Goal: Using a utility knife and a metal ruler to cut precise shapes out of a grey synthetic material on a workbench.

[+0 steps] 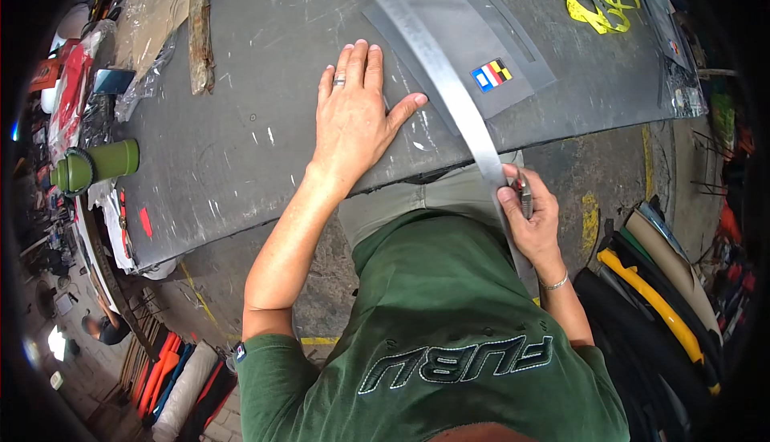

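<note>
My left hand lies flat on the dark worktable, fingers stretched and thumb out to the side, holding nothing. A long metal straightedge runs from beyond the table down over its near edge. My right hand grips it near its lower end, past the table edge. A small grey metal tool is also in that hand; its kind is not plain. Under the straightedge lies a grey fabric piece with a slit-like strip and a small colourful patch.
A yellow measuring tape lies at the far right, a wood stick at the far left. A green bottle rests on the left end beside plastic wrapping. Material rolls stand at right; more rolls and another person are lower left.
</note>
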